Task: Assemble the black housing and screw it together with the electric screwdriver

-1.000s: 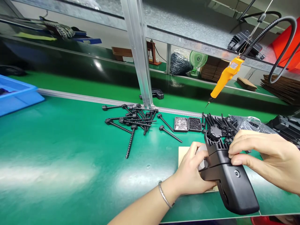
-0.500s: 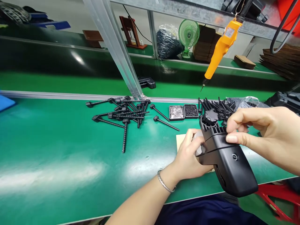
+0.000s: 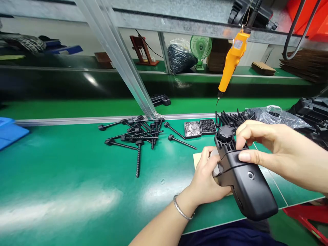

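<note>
A black plastic housing [image 3: 248,188] with a round knob at its far end is held over the near edge of the green bench [image 3: 64,177]. My left hand [image 3: 207,181] grips its left side, fingers wrapped round it, a metal bangle on the wrist. My right hand [image 3: 266,150] rests on top of the housing near the knob, with thumb and fingers pinched at its upper edge. A piece of tan card [image 3: 197,159] lies under the housing.
A pile of long black threaded rods [image 3: 138,135] lies left of centre. Two small trays of screws [image 3: 200,127] sit behind the housing. More black rods [image 3: 230,118] and a plastic bag [image 3: 274,116] lie at right. An orange electric screwdriver [image 3: 230,65] hangs above. A blue bin [image 3: 10,131] sits far left.
The view has tilted and shifted. Both hands stay on the housing; my right hand's fingers have moved slightly along its top edge near the knob.
</note>
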A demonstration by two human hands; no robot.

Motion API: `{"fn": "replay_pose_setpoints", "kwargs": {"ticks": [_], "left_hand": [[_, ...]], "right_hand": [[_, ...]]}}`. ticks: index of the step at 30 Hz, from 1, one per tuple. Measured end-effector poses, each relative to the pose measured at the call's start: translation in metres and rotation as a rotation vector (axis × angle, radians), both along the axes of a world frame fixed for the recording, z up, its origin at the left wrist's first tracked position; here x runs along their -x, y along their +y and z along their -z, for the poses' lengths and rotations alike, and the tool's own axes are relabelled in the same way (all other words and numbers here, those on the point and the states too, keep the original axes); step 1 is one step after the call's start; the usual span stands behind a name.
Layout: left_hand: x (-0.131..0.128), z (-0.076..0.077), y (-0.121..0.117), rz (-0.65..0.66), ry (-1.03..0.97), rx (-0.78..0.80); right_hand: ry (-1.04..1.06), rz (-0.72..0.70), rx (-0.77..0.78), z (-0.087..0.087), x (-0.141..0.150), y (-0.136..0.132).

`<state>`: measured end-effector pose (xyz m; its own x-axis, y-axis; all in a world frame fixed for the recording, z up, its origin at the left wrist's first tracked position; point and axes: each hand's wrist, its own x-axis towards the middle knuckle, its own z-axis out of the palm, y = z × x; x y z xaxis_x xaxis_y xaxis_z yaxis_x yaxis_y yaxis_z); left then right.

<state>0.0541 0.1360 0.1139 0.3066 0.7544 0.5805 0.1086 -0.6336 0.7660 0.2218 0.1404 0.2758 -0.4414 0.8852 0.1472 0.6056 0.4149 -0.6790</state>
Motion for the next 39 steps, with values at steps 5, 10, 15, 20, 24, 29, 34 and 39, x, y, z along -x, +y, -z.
{"fn": "replay_pose_setpoints", "kwargs": {"ticks": [5,10,15,20,24,29,34,39], "left_hand": [[0.000,0.003,-0.001,0.016,-0.013,0.017],[-0.001,0.001,-0.001,0.049,-0.068,0.042],[0.001,-0.003,0.000,0.075,-0.108,0.016],[0.001,-0.002,0.000,0.072,-0.100,0.021],[0.000,-0.002,-0.001,0.066,-0.103,0.033],[0.000,-0.004,-0.001,0.067,-0.104,0.046],[0.001,-0.006,-0.002,0.072,-0.066,0.104],[0.001,-0.004,-0.002,0.088,-0.058,0.145]], "right_hand": [[0.060,-0.083,-0.096,0.015,-0.005,-0.007],[0.016,-0.176,-0.201,0.020,-0.017,-0.009],[-0.039,-0.134,-0.077,0.014,-0.018,-0.010],[0.041,-0.005,0.236,0.012,-0.019,-0.005],[0.240,0.036,0.537,0.013,-0.019,0.002],[0.345,0.075,0.556,0.013,-0.011,0.005],[0.443,0.091,0.574,0.014,-0.005,-0.002],[0.515,0.109,0.576,0.019,0.001,-0.007]]}}
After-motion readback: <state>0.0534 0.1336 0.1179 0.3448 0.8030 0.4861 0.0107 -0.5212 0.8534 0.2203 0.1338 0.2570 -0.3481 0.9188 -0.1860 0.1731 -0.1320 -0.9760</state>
